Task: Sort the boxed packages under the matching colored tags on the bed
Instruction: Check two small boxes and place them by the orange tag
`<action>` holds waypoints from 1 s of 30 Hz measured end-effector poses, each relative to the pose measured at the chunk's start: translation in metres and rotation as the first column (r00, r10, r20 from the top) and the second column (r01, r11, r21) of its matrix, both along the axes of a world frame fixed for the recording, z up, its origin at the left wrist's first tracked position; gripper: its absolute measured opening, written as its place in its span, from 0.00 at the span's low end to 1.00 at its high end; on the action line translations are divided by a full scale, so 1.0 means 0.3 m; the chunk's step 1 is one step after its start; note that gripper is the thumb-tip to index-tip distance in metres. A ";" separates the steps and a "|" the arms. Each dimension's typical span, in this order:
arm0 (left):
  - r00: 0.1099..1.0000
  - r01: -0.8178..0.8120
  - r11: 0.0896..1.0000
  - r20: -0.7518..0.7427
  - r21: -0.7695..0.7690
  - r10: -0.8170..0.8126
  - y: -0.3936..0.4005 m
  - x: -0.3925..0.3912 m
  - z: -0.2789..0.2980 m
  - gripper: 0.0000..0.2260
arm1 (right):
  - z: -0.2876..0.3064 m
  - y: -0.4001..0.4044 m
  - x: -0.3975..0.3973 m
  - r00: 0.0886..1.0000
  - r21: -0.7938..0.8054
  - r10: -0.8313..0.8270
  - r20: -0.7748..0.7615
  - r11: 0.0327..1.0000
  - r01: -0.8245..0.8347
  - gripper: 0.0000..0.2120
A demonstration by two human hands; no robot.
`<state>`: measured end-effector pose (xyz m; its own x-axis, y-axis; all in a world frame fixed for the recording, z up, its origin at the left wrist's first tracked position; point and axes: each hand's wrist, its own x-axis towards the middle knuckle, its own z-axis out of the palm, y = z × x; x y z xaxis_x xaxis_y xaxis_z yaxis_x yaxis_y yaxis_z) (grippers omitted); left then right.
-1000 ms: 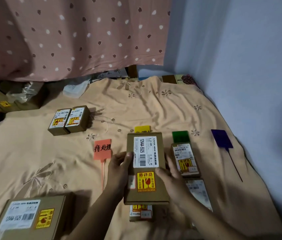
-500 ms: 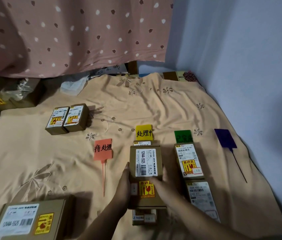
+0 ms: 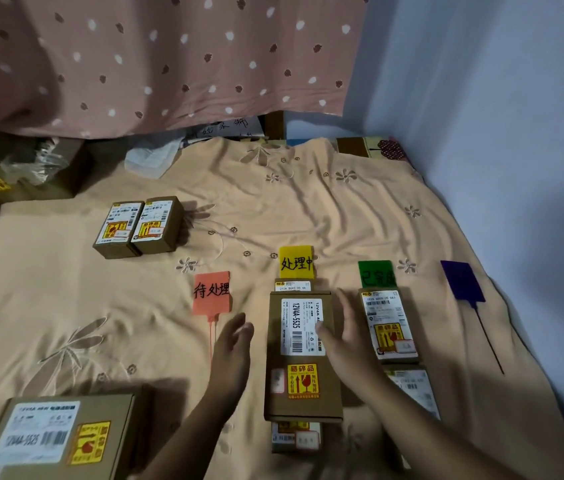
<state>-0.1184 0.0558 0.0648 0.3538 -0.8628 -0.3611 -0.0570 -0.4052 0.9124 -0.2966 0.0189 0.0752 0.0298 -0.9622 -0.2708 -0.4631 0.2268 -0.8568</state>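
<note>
both hands (image 3: 230, 344) (image 3: 346, 336) hover open, flanking the long box (image 3: 303, 355) edges

Both forearms are reaching in from the near edge, angling toward the far side. The left hand (image 3: 233, 344) is hovering with its fingers straight and loosely together, palm facing right, gripping nothing. The right hand (image 3: 346, 336) is spreading flat with its fingers extended toward the far side and thumb pointing left, palm down, and it too is holding nothing.
</note>
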 end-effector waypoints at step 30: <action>0.907 -0.386 0.919 0.148 -0.079 0.394 -0.628 1.130 -0.190 0.29 | -0.142 -0.733 1.227 0.969 0.160 -0.031 0.245 0.987 -0.009 0.17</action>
<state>0.2208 -0.1326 0.0078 0.7144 -0.6591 -0.2350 -0.0484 -0.3815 0.9231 0.0715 -0.2009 0.0327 0.1044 -0.9081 -0.4054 -0.2391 0.3728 -0.8966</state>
